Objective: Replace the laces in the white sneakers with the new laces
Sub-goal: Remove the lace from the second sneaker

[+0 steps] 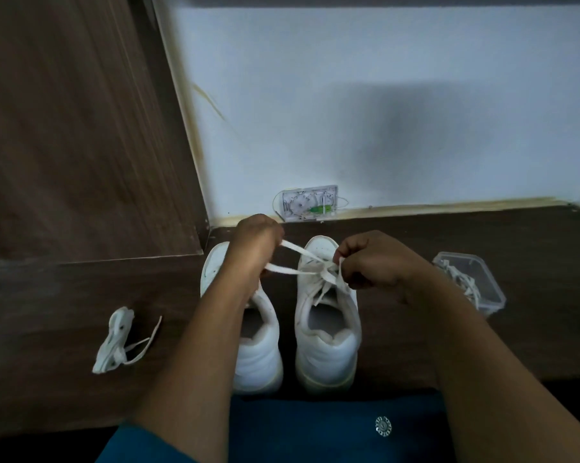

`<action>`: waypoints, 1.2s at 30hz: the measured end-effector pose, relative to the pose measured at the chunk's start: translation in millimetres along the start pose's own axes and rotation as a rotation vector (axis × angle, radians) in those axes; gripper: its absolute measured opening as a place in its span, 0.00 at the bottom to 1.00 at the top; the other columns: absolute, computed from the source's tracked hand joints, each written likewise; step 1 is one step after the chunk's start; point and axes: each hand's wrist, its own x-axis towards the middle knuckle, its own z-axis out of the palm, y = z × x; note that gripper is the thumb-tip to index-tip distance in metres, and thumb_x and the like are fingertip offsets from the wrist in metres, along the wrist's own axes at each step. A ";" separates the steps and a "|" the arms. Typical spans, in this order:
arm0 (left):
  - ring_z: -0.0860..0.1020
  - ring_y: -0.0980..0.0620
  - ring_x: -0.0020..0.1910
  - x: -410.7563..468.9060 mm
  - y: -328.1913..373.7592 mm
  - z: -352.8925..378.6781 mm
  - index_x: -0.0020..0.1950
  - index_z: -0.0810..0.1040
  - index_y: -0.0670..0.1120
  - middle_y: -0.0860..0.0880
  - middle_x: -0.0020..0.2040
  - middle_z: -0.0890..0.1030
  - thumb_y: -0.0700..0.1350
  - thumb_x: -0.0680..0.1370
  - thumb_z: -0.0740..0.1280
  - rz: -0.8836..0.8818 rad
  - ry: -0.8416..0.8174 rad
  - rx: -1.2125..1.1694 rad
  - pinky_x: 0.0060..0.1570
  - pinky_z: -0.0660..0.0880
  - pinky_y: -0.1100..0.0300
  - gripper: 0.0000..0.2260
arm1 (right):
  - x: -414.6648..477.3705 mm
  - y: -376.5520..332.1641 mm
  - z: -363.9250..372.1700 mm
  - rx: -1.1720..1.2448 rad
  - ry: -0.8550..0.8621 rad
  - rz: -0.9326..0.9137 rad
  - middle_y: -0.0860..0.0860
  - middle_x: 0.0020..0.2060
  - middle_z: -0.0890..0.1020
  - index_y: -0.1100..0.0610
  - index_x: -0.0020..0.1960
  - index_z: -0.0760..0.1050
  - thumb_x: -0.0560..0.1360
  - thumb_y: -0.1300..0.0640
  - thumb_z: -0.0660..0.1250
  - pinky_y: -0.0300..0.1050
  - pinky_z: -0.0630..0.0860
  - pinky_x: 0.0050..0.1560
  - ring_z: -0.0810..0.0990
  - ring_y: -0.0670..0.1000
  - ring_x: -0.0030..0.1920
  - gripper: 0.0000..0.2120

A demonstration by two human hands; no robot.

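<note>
Two white sneakers stand side by side on the dark wooden floor, toes toward the wall: the left sneaker (258, 349) and the right sneaker (328, 329). A white lace (290, 269) runs through the right sneaker's upper eyelets. My left hand (256, 238) grips a loop of this lace, pulled out to the left above the left sneaker's toe. My right hand (368, 262) pinches the other part of the lace at the shoe's tongue. A loose bundle of white laces (115, 342) lies on the floor to the left.
A clear plastic box (472, 282) holding more white laces sits on the floor to the right. A small white wall box (310, 203) with wires is fixed low on the blue-white wall. A wooden panel (81, 128) rises at left. Blue cloth (315, 429) covers my lap.
</note>
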 end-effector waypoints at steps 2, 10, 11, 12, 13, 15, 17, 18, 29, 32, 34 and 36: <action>0.69 0.51 0.32 0.3 -0.7 5.2 0.39 0.74 0.46 0.48 0.35 0.73 0.38 0.73 0.62 0.162 0.004 0.295 0.35 0.65 0.58 0.05 | 1.8 1.8 2.1 0.025 0.006 0.014 0.60 0.32 0.76 0.63 0.37 0.77 0.70 0.74 0.62 0.42 0.72 0.33 0.73 0.52 0.31 0.10; 0.77 0.52 0.44 -6.0 -5.6 21.3 0.45 0.84 0.50 0.51 0.43 0.78 0.49 0.69 0.75 0.509 -0.239 0.801 0.46 0.74 0.59 0.06 | -0.5 1.9 1.0 -0.016 0.017 -0.069 0.56 0.32 0.77 0.61 0.39 0.78 0.69 0.74 0.64 0.40 0.73 0.31 0.74 0.49 0.29 0.10; 0.77 0.55 0.41 -6.4 -4.8 20.5 0.43 0.84 0.49 0.53 0.40 0.78 0.46 0.70 0.74 0.503 -0.230 0.744 0.44 0.74 0.60 0.04 | -1.2 1.3 0.9 -0.019 0.015 -0.072 0.56 0.31 0.77 0.62 0.41 0.78 0.69 0.74 0.64 0.40 0.73 0.31 0.74 0.49 0.28 0.09; 0.75 0.58 0.37 -7.2 -3.9 20.7 0.42 0.82 0.49 0.56 0.37 0.76 0.43 0.72 0.72 0.474 -0.229 0.691 0.40 0.73 0.63 0.01 | -1.5 0.6 1.3 -0.033 0.017 -0.072 0.57 0.32 0.77 0.63 0.42 0.79 0.69 0.74 0.65 0.40 0.73 0.31 0.73 0.48 0.28 0.08; 0.73 0.60 0.34 -7.9 -3.8 21.9 0.40 0.80 0.49 0.58 0.35 0.75 0.41 0.73 0.70 0.439 -0.213 0.651 0.36 0.71 0.64 0.04 | -2.1 -0.2 1.7 -0.061 0.017 -0.070 0.58 0.33 0.77 0.64 0.43 0.79 0.70 0.73 0.65 0.40 0.73 0.31 0.74 0.48 0.28 0.07; 0.72 0.60 0.33 -8.5 -5.2 24.6 0.37 0.77 0.50 0.57 0.34 0.74 0.39 0.73 0.67 0.425 -0.152 0.630 0.33 0.66 0.64 0.07 | -2.9 -2.0 1.9 -0.112 -0.009 -0.062 0.58 0.34 0.78 0.64 0.44 0.79 0.71 0.72 0.65 0.39 0.74 0.31 0.75 0.49 0.30 0.07; 0.73 0.54 0.34 -7.1 -7.2 25.2 0.35 0.77 0.48 0.52 0.34 0.76 0.41 0.72 0.66 0.449 -0.055 0.652 0.32 0.64 0.62 0.06 | -3.4 -2.1 -0.4 -0.081 -0.061 -0.058 0.58 0.33 0.77 0.61 0.40 0.79 0.70 0.73 0.64 0.40 0.73 0.31 0.74 0.51 0.32 0.10; 0.74 0.50 0.35 -5.5 -7.7 24.7 0.34 0.76 0.46 0.48 0.36 0.77 0.43 0.72 0.64 0.434 0.008 0.641 0.31 0.63 0.60 0.07 | -3.3 -0.6 -2.7 -0.034 -0.083 -0.053 0.59 0.33 0.76 0.60 0.38 0.78 0.69 0.75 0.63 0.41 0.72 0.32 0.73 0.53 0.33 0.12; 0.73 0.51 0.39 1.3 -9.3 18.2 0.44 0.71 0.46 0.49 0.40 0.74 0.41 0.70 0.66 0.180 0.126 0.310 0.38 0.69 0.59 0.05 | -7.7 -6.9 -20.1 0.928 0.143 0.207 0.56 0.29 0.77 0.62 0.40 0.71 0.75 0.68 0.53 0.32 0.71 0.22 0.77 0.50 0.27 0.10; 0.75 0.48 0.42 1.8 -11.1 20.9 0.42 0.73 0.54 0.46 0.46 0.76 0.40 0.67 0.69 0.401 -0.128 0.420 0.42 0.72 0.56 0.11 | -5.7 -7.9 -20.4 0.840 0.394 0.209 0.58 0.34 0.76 0.62 0.41 0.74 0.75 0.64 0.61 0.37 0.73 0.24 0.75 0.51 0.29 0.05; 0.72 0.50 0.35 -0.2 -10.4 22.4 0.37 0.74 0.57 0.48 0.37 0.73 0.41 0.66 0.72 0.461 -0.338 0.566 0.35 0.68 0.59 0.12 | -3.3 0.4 -21.1 0.394 0.486 0.225 0.58 0.33 0.78 0.64 0.39 0.76 0.72 0.61 0.67 0.41 0.74 0.27 0.75 0.52 0.28 0.06; 0.69 0.54 0.34 -2.0 -11.9 25.0 0.37 0.73 0.58 0.52 0.36 0.69 0.43 0.65 0.74 0.520 -0.396 0.810 0.33 0.63 0.62 0.12 | -1.4 8.0 -18.5 -0.124 0.526 0.159 0.59 0.35 0.80 0.66 0.40 0.76 0.70 0.60 0.70 0.47 0.78 0.34 0.79 0.55 0.33 0.08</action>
